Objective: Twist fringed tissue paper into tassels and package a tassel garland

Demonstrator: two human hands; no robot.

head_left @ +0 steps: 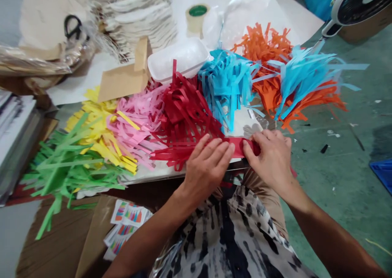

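A dark red tissue paper tassel (237, 147) lies along the table's front edge, its cut fringe spread to the left and its uncut band between my hands. My left hand (211, 159) rests flat across it with outstretched fingers. At the band's right end, my right hand (269, 155) has its thumb and fingers closed on the paper; the part under the palm is hidden. Just beyond lies a pile of red fringed paper (186, 106). Pink (137, 114), yellow (101, 126) and green fringes (67, 159) spread leftward; blue (228, 81) and orange fringes (268, 53) are to the right.
A white foam tray (179, 59), brown card (122, 81) and tape roll (197, 16) sit behind the fringes. Black-handled scissors (72, 26) lie back left. A fan (364, 6) stands at upper right. Below the table, a cardboard box (61, 237) holds printed labels (125, 229).
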